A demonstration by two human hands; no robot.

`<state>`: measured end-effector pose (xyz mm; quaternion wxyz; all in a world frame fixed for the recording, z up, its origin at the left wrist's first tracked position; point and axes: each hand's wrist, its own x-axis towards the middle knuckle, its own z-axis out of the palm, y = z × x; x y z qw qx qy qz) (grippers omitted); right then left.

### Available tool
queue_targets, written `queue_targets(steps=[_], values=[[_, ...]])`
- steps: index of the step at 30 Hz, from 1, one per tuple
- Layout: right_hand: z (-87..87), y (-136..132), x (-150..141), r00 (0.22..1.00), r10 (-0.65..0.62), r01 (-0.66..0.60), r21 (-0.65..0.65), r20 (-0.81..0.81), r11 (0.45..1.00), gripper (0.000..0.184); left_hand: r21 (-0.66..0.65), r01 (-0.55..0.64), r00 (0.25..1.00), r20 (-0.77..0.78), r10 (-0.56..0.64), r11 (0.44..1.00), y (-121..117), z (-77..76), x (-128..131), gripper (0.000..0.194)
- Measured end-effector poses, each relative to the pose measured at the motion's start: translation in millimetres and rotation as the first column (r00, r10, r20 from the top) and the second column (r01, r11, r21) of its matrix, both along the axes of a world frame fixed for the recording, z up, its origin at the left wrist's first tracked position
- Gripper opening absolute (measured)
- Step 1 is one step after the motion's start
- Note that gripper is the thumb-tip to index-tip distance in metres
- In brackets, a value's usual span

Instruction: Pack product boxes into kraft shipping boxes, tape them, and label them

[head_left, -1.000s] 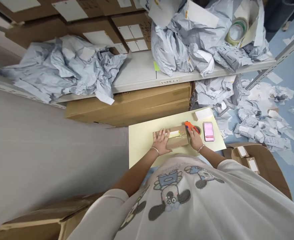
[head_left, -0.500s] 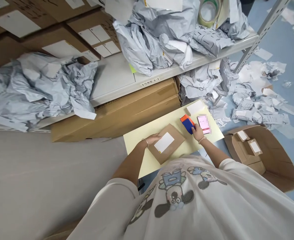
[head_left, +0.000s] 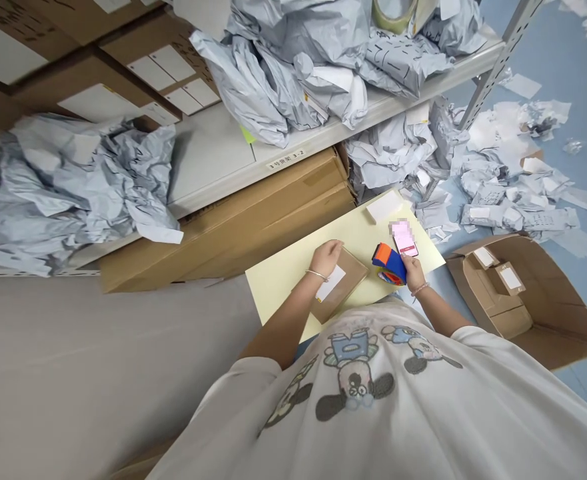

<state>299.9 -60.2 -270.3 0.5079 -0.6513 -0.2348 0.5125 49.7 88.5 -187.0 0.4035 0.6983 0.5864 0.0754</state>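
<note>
A flat brown cardboard box (head_left: 349, 273) with a white label lies on the pale yellow tabletop (head_left: 278, 273). My left hand (head_left: 327, 259) is over the box's far left part, covering some of the label. Its fingers are bent and pressed together near the far corner; whatever they hold, if anything, is hidden. To the right of the box, my right hand (head_left: 413, 272) grips a blue and orange tape dispenser (head_left: 392, 263) with a roll showing underneath. A phone with a pink screen (head_left: 404, 239) lies just beyond that hand.
Behind the phone sits a small white box (head_left: 384, 206). An open carton (head_left: 548, 300) holding small labelled boxes stands at right. Grey mailer bags (head_left: 293, 73) crowd the metal shelf (head_left: 218, 153); more bags lie on the floor (head_left: 523, 193). A long carton (head_left: 243, 213) borders the table.
My left hand has left the box's left edge and moved across to its far corner. My right hand has drawn the tape dispenser right and nearer to me, turning it so the roll shows.
</note>
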Motion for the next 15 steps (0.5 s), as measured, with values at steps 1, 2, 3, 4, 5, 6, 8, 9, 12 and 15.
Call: queue_targets(steps=[1, 2, 3, 4, 5, 6, 8, 9, 12, 15], values=[[1.8, -0.4, 0.6, 0.999, 0.010, -0.011, 0.018, 0.036, 1.000, 0.060, -0.081, -0.011, 0.997, 0.079, 0.017, 0.997, -5.9, 1.2, 18.1, 0.042], [3.7, -0.5, 1.5, 0.997, 0.018, -0.021, 0.035, 0.074, 0.999, 0.061, -0.189, -0.016, 0.992, 0.118, 0.039, 0.982, -11.4, 1.0, 34.0, 0.042], [5.6, -0.6, 2.5, 0.993, 0.026, -0.032, 0.050, 0.112, 0.998, 0.061, -0.280, -0.035, 0.988, 0.134, 0.075, 0.959, -16.0, -0.2, 47.4, 0.041], [7.6, -0.6, 3.7, 0.988, 0.033, -0.043, 0.062, 0.149, 0.997, 0.062, -0.347, -0.048, 0.985, 0.137, 0.101, 0.937, -19.2, -2.0, 57.9, 0.039], [9.5, -0.6, 5.2, 0.982, 0.040, -0.054, 0.070, 0.183, 0.996, 0.061, -0.391, -0.060, 0.984, 0.131, 0.120, 0.918, -20.9, -4.1, 65.7, 0.037], [11.3, -0.7, 6.8, 0.976, 0.047, -0.064, 0.075, 0.213, 0.995, 0.061, -0.411, -0.066, 0.983, 0.129, 0.129, 0.909, -21.1, -6.0, 71.0, 0.035], [14.3, -1.3, 10.6, 0.965, 0.057, -0.079, 0.079, 0.258, 0.994, 0.062, -0.418, -0.054, 0.984, 0.134, 0.120, 0.907, -18.4, -8.9, 76.7, 0.032], [15.4, -1.8, 12.5, 0.961, 0.065, -0.090, 0.080, 0.270, 0.993, 0.062, -0.410, -0.045, 0.985, 0.131, 0.108, 0.911, -16.1, -9.5, 78.2, 0.032], [17.4, -3.6, 16.0, 0.958, 0.124, -0.146, 0.067, 0.259, 0.987, 0.062, -0.316, 0.003, 0.998, 0.066, 0.018, 0.949, -8.9, -9.0, 83.2, 0.032], [17.5, -6.7, 16.0, 0.972, 0.191, -0.192, -0.005, 0.138, 0.981, 0.062, -0.195, 0.121, 0.988, -0.069, -0.136, 0.973, -0.3, -7.3, 92.9, 0.032]])
